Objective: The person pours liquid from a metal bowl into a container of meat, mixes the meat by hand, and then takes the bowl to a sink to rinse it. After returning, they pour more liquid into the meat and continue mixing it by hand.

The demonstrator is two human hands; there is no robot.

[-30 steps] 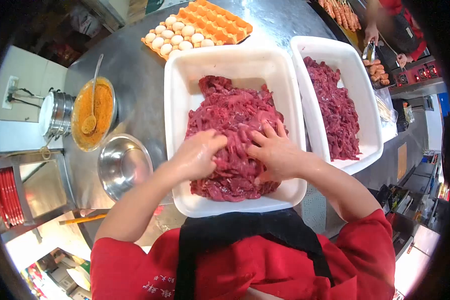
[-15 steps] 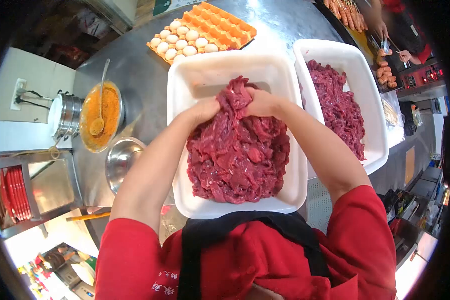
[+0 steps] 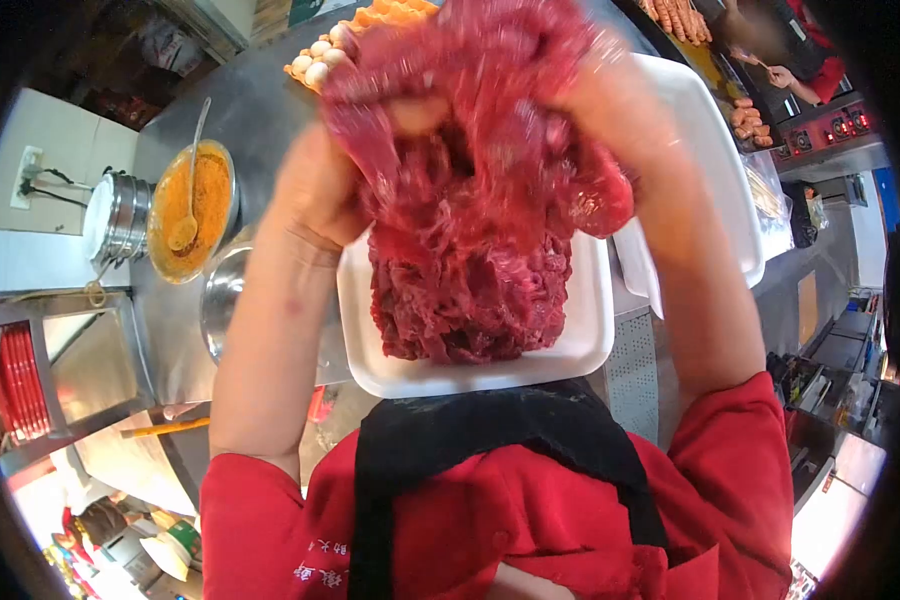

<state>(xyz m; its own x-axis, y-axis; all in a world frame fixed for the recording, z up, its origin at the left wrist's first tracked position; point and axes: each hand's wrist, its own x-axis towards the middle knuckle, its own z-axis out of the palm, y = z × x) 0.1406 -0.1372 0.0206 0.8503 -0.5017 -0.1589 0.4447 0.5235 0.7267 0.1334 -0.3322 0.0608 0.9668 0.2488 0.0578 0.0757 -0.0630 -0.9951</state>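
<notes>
A large clump of raw red meat slices [image 3: 470,80] is held up between my two hands, blurred by motion. My left hand [image 3: 320,185] grips its left side, with the fingers partly covered by meat. On the other side my right hand [image 3: 620,110] is closed on the clump, its fingers smeared and partly hidden. Slices hang from the clump towards the rest of the meat pile [image 3: 470,315] in a white plastic tub [image 3: 370,372] right below. The tub's far side is hidden behind the raised meat.
A second white tub [image 3: 740,215] stands to the right, its inside mostly behind my right arm. On the left are a bowl of orange powder [image 3: 208,185] with a ladle [image 3: 182,232] and a steel bowl [image 3: 220,300]. An egg tray [image 3: 380,15] lies behind. A co-worker's hand [image 3: 780,76] is at far right.
Both hands have risen out of the tub and spread apart, lifting a big clump of meat with them. The clump now covers much of the egg tray. The camera view has shifted slightly.
</notes>
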